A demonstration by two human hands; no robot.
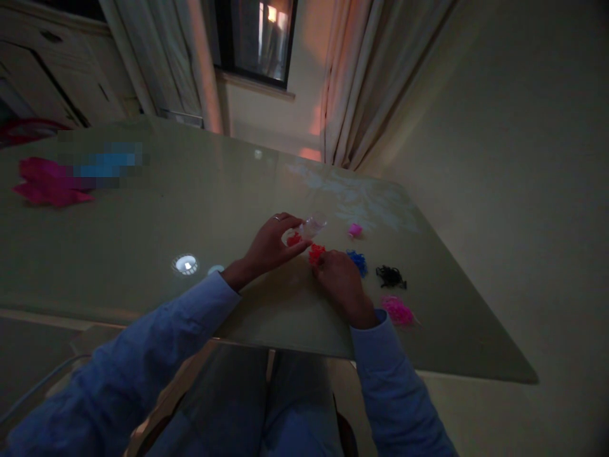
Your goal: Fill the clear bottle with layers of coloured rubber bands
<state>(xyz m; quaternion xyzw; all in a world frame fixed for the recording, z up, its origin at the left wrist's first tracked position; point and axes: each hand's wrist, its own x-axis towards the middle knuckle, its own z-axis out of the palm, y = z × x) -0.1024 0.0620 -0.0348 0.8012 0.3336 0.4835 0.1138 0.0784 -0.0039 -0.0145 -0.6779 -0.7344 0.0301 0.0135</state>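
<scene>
My left hand (276, 244) is closed round a small clear container (314, 225), tilted above the table. Red pieces (294, 239) show between its thumb and fingers. Just to the right, my right hand (340, 279) pinches a red bundle (316, 254) of small strands or bands, close to the left fingertips. Beside my right hand lies a blue pile (356, 263), partly hidden by the hand. Farther right are a black pile (391, 276) and a pink pile (398, 310). A small pink item (354, 230) sits beyond the blue pile.
The pale glossy table (143, 241) has its right edge running down to a near corner. Crumpled pink material (50, 183) and a blurred blue item (107, 165) lie at the far left. Curtains (352, 82), a window and a cabinet (66, 70) stand behind.
</scene>
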